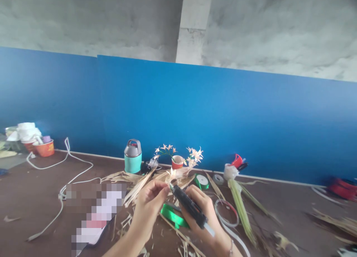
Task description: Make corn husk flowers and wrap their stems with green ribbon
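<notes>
My left hand (153, 197) pinches a small pale flower (172, 173), which looks made of dried husk, near its base. In my right hand (205, 208) is a black glue gun (190, 205), a whitish glue stick poking out of its rear end. The gun's nozzle meets the flower's base by my left fingertips; whether it touches cannot be seen exactly. Under my hands lies a roll of green ribbon (174, 215). Beyond them, an orange paper cup (177, 161) stands among similar finished-looking flowers (195, 156) on curved green stems.
Dried husks (142, 186) and scraps litter the brown table. A turquoise flask (133, 156) stands behind, left of a green spool (202, 181) and a tape roll (218, 179). A white cable (83, 167), a blurred-out phone (97, 221) and green husk strips (241, 212) lie around.
</notes>
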Motion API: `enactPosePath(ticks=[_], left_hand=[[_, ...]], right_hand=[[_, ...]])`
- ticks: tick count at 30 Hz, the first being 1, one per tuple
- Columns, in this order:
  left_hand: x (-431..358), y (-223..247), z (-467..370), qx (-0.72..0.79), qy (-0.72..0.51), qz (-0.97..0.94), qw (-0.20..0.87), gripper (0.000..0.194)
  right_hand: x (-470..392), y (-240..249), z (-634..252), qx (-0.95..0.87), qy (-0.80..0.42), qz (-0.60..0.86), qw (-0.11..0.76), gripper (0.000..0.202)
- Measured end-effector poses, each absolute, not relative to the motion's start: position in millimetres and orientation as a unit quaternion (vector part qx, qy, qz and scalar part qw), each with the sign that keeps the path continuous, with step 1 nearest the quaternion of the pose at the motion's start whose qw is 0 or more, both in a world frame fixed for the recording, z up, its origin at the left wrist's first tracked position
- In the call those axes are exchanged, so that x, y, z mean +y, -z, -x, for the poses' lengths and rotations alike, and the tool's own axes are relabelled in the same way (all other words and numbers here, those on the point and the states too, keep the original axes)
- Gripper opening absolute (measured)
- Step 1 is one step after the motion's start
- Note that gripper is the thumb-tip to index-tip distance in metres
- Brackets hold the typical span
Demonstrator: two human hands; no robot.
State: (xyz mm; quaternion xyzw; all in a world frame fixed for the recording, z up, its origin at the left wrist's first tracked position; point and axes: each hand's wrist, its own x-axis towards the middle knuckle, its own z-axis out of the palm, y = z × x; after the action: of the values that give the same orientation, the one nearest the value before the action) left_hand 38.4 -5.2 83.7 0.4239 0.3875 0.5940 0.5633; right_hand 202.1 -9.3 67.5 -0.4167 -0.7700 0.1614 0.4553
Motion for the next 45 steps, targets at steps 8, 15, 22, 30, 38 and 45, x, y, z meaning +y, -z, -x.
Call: enactPosePath(ticks=[8, 15, 22, 30, 38, 45], left_hand=[[-7.4, -85.2, -39.2, 0.386, -0.597, -0.425, 0.56, 0.031], [-7.2, -84.1, -39.3, 0.385, -0.588, -0.421, 0.574, 0.03], [-5.2, -80.7, -36.9, 0.379, -0.589, -0.423, 0.575, 0.03], [-5.8, -80.9, -39.0, 0.378, -0.591, -0.421, 0.575, 0.03], [-5.9, -81.4, -38.5, 0.382, -0.586, -0.421, 0.577, 0.032], [-3.7, -79.3, -37.1, 0.375, -0.59, -0.427, 0.573, 0.029]], right_hand=[[-13.1, -75.0, -201.3, -0.763, -0.16, 0.417, 0.467, 0.014], [-11.8, -73.4, -199.7, -0.771, -0.165, 0.411, 0.457, 0.018], [-11.1, -71.6, -200.4, -0.779, -0.168, 0.398, 0.455, 0.017], [-12.9, -77.9, -200.0, -0.765, -0.155, 0.416, 0.466, 0.014], [-12.4, -72.9, -200.4, -0.772, -0.157, 0.41, 0.459, 0.017], [-13.7, -77.6, -197.7, -0.772, -0.161, 0.406, 0.462, 0.019]])
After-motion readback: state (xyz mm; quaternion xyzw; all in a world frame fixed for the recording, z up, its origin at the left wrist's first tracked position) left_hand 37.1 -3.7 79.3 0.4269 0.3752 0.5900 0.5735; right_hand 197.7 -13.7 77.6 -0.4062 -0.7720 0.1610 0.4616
